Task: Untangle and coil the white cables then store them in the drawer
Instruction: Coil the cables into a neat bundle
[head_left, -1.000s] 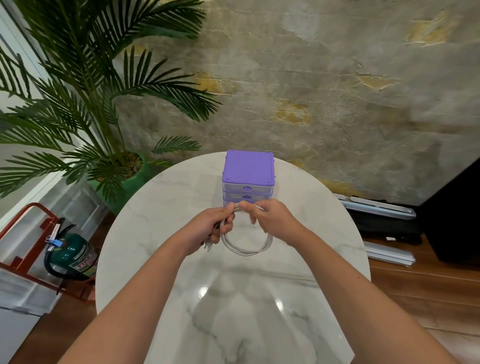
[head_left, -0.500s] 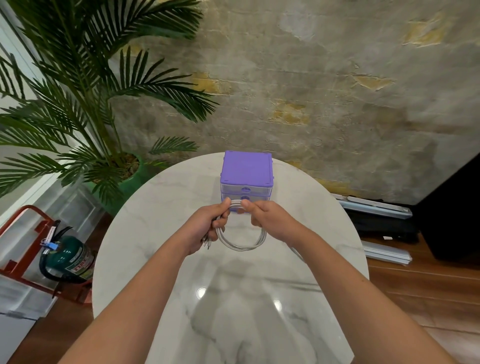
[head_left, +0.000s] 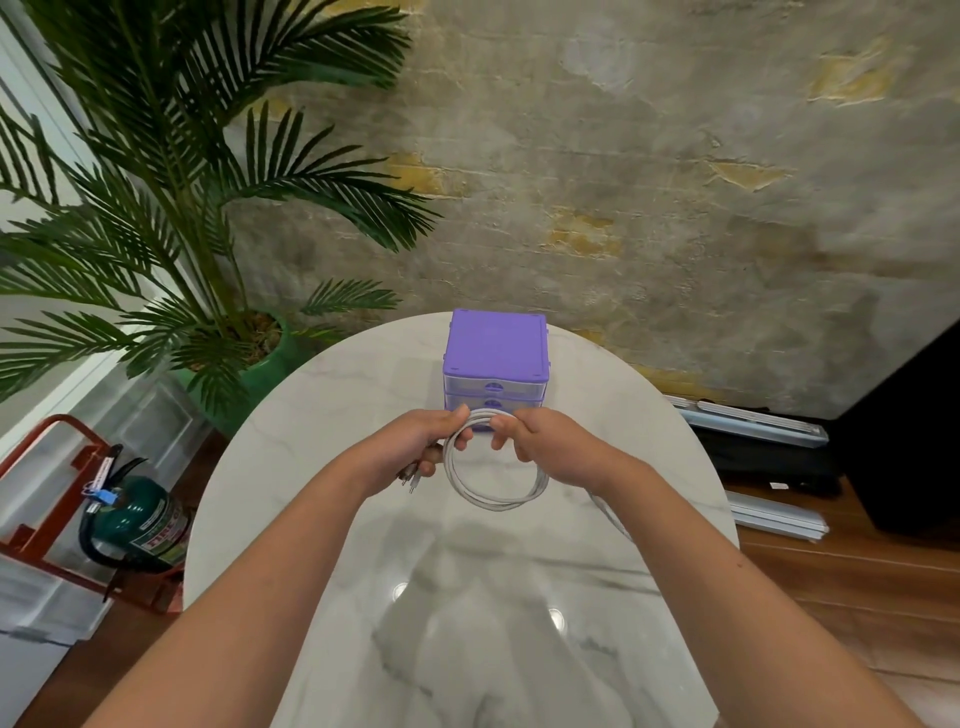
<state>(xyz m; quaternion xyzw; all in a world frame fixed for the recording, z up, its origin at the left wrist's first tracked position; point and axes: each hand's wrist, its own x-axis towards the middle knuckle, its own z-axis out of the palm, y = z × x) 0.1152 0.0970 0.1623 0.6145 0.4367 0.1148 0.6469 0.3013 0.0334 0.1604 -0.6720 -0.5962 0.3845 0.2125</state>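
My right hand covered the lowest front of the purple drawer unit, so I could not tell how many drawers it had. My left hand hid where the white cable ended; the small plugs below it were too small to identify. A loose strand vanished under my right forearm.

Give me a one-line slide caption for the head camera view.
Both hands, left and right, hold a coiled white cable above a marble table, before a purple drawer unit.
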